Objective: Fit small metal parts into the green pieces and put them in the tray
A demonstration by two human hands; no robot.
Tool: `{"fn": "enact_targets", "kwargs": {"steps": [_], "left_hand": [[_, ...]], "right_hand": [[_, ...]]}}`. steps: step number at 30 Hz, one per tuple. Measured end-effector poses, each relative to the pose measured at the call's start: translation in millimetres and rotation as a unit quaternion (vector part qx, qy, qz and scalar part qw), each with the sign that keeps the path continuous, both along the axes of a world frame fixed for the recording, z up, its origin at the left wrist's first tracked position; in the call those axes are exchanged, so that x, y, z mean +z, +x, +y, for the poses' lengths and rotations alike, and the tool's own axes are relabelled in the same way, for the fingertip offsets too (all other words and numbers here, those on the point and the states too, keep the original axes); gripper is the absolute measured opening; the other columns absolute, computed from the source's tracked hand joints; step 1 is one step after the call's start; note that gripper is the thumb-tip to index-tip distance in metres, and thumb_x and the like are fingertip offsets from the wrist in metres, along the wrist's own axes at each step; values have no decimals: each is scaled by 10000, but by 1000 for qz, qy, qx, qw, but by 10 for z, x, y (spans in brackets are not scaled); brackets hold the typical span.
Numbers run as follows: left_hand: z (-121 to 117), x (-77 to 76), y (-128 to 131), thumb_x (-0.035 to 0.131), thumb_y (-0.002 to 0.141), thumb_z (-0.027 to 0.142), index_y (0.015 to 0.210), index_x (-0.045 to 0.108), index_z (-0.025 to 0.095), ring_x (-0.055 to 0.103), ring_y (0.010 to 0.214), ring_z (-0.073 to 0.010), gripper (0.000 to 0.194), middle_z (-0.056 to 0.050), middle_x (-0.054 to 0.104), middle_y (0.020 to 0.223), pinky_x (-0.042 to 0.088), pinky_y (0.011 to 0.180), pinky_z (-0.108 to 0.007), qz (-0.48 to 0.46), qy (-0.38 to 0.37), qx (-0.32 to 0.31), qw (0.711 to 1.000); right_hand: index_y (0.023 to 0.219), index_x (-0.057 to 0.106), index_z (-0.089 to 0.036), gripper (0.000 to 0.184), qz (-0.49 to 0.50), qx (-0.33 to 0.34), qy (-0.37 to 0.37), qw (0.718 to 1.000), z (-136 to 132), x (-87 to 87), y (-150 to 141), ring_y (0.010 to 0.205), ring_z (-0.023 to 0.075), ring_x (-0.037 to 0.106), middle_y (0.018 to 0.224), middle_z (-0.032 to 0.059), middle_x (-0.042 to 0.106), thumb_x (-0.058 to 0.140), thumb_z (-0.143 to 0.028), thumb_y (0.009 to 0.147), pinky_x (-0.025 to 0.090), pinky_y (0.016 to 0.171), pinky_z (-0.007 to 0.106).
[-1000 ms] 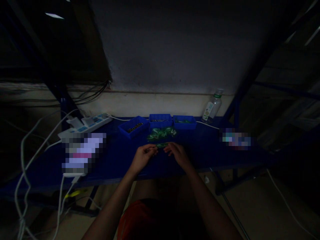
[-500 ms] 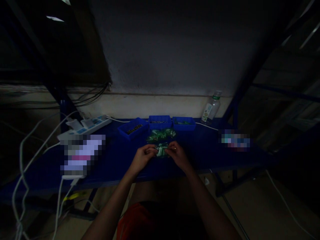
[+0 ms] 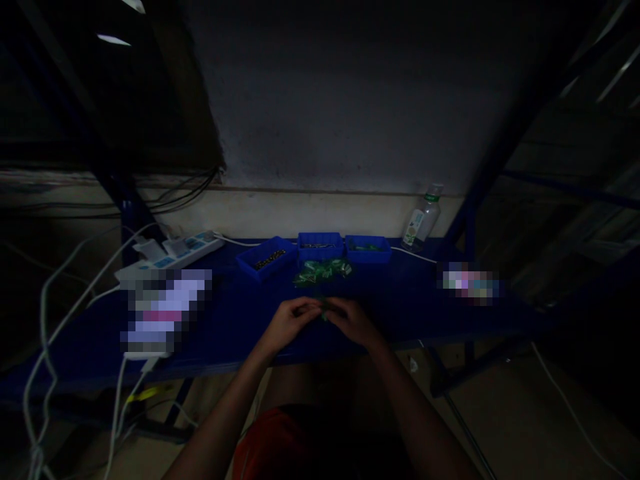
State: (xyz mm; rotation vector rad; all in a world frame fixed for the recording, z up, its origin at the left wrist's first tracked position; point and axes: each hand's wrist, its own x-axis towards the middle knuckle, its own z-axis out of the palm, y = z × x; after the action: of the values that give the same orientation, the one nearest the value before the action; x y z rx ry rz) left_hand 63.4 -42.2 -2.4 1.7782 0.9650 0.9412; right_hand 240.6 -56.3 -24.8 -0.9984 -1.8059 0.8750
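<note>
My left hand (image 3: 291, 320) and my right hand (image 3: 351, 320) meet over the front of the blue table (image 3: 400, 300). Between their fingertips is a small green plastic packet (image 3: 324, 313), mostly covered by the fingers. Both hands are closed on it, thumbs towards me. Just beyond lies a pile of similar green packets (image 3: 323, 271). Behind the pile stand three blue bins: the left bin (image 3: 255, 265) holds small brassy pieces, the middle bin (image 3: 320, 253) thin metal pieces, and the right bin (image 3: 368, 255) greenish pieces too dark to name.
A clear bottle (image 3: 421, 219) with a green cap band leans at the back right. At the left are a white power strip (image 3: 170, 257) with plugs, loose white cables (image 3: 43, 320) and a blurred-out device (image 3: 167, 310). Another blurred-out device (image 3: 470, 283) lies at the right.
My hands have come closer together, and the packet, earlier spread flat between them, is now narrowed and mostly hidden by the fingers. The pile and bins have stayed put.
</note>
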Motion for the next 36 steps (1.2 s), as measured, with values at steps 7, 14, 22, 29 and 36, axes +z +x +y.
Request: {"fn": "enact_targets", "kwargs": {"steps": [7, 14, 22, 29, 36], "left_hand": [[42, -19, -10, 521, 766, 350, 926, 638, 141, 567, 750, -149, 288, -53, 630, 836, 424, 686, -242, 2, 48, 57, 997], [76, -89, -8, 549, 730, 397, 848, 608, 121, 530, 635, -125, 306, -24, 599, 719, 401, 583, -214, -9, -19, 54, 998], [72, -88, -10, 571, 710, 401, 803, 613, 143, 476, 562, -97, 277, 17, 523, 623, 361, 516, -195, -7, 25, 100, 995], [62, -56, -20, 524, 745, 394, 929, 612, 126, 573, 657, -146, 337, -50, 640, 761, 430, 594, -237, -59, -29, 78, 995], [90, -95, -17, 557, 723, 336, 944, 601, 132, 565, 648, -136, 304, -35, 625, 742, 426, 581, -220, -42, -27, 71, 996]], "right_hand": [[797, 641, -178, 254, -21, -43, -11, 999, 37, -52, 0, 590, 123, 499, 662, -11, 592, 471, -367, 789, 365, 552, 227], [661, 565, -172, 264, -6, -74, -26, 997, 93, -105, 24, 531, 100, 423, 567, -38, 486, 482, -392, 783, 310, 502, 208], [604, 552, -185, 280, -16, -126, 26, 992, 110, -85, 5, 571, 108, 470, 579, -24, 502, 492, -392, 783, 357, 568, 225], [974, 601, -178, 368, 105, -57, -83, 989, 103, -82, 14, 724, 146, 584, 806, 46, 639, 395, -442, 820, 432, 582, 234], [1127, 491, -226, 426, 139, -70, -71, 985, 120, -88, 27, 645, 120, 551, 770, 4, 610, 573, -307, 717, 448, 578, 235]]}}
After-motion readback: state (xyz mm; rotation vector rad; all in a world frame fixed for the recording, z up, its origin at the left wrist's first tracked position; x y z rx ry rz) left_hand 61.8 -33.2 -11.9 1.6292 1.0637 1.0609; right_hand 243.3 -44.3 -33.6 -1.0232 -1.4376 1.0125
